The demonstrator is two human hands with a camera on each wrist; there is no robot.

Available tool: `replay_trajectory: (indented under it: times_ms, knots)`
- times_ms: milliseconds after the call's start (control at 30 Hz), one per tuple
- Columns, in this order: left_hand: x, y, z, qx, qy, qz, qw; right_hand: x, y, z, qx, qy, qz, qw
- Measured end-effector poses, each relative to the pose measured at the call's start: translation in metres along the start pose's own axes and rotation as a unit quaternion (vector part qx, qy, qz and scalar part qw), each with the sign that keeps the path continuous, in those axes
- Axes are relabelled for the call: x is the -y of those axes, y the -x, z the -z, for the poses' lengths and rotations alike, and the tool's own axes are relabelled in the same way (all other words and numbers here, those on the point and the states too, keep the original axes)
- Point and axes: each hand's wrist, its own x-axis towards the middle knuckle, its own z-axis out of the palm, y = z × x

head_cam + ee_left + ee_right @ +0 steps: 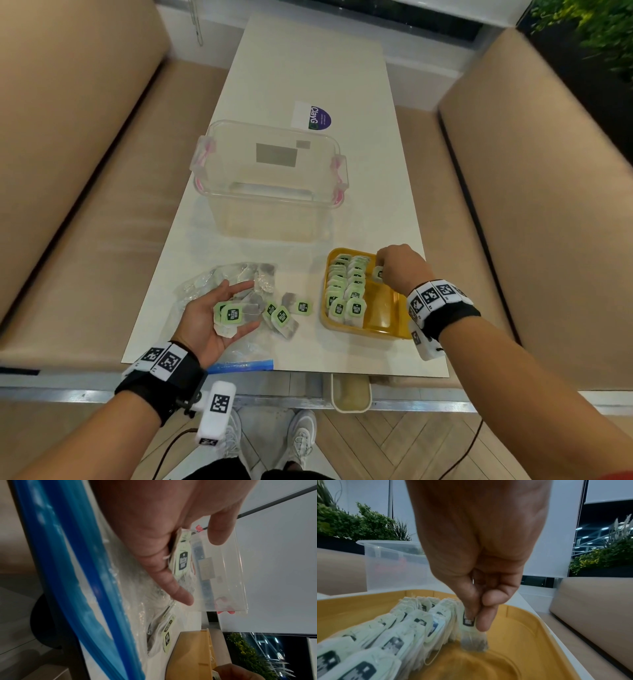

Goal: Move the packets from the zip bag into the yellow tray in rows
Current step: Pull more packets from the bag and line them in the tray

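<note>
The yellow tray (370, 330) (525, 616) (193, 649) sits at the table's near right and holds two rows of upright green-tagged packets (346, 284) (412, 626). My right hand (383, 270) (476, 618) pinches one packet (378, 273) (468, 622) by its tag, its pouch end low in the tray's bare far-right part, beside the second row. The clear zip bag (219, 277) (68, 574) with a blue strip lies at the near left. Over it my left hand (219, 308) (171, 581) is palm up with several packets (233, 315) (182, 559) lying in it.
A few loose packets (282, 315) lie on the table between bag and tray. A clear plastic box (270, 178) with pink latches stands mid-table, a purple sticker (317, 118) beyond it. Beige benches (68, 171) flank the table. A small beige bin (351, 394) hangs under the near edge.
</note>
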Motion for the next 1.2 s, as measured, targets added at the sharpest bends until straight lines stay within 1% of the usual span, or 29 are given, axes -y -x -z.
replay_trajectory:
  times_ms: [200, 333, 500, 600, 800, 1100, 1200]
  knots:
    - [0.0, -0.003, 0.002, -0.002, -0.003, 0.006, 1.0, 0.004, 0.001, 0.001, -0.005, -0.046, -0.015, 0.999]
    - [-0.001, -0.004, 0.001, 0.0, -0.003, 0.006, 1.0, 0.006, 0.0, -0.002, -0.011, -0.055, -0.024, 0.998]
    - [-0.001, -0.004, 0.001, 0.003, -0.003, 0.006, 1.0, 0.001, 0.005, 0.001, -0.023, -0.004, 0.002, 1.0]
    - [-0.002, -0.004, 0.001, 0.004, -0.006, 0.005, 1.0, -0.001, 0.006, 0.002, -0.031, -0.005, -0.007, 0.999]
    - [-0.001, -0.003, 0.001, 0.004, -0.006, 0.006, 1.0, -0.001, 0.004, 0.002, -0.012, -0.022, -0.009, 1.0]
    - [-0.001, -0.001, 0.0, 0.0, -0.004, 0.007, 1.0, -0.002, -0.006, -0.006, -0.046, 0.019, -0.018, 0.999]
    - [-0.001, -0.001, 0.0, -0.002, -0.002, 0.008, 1.0, -0.004, -0.009, -0.011, -0.064, 0.011, -0.022, 0.998]
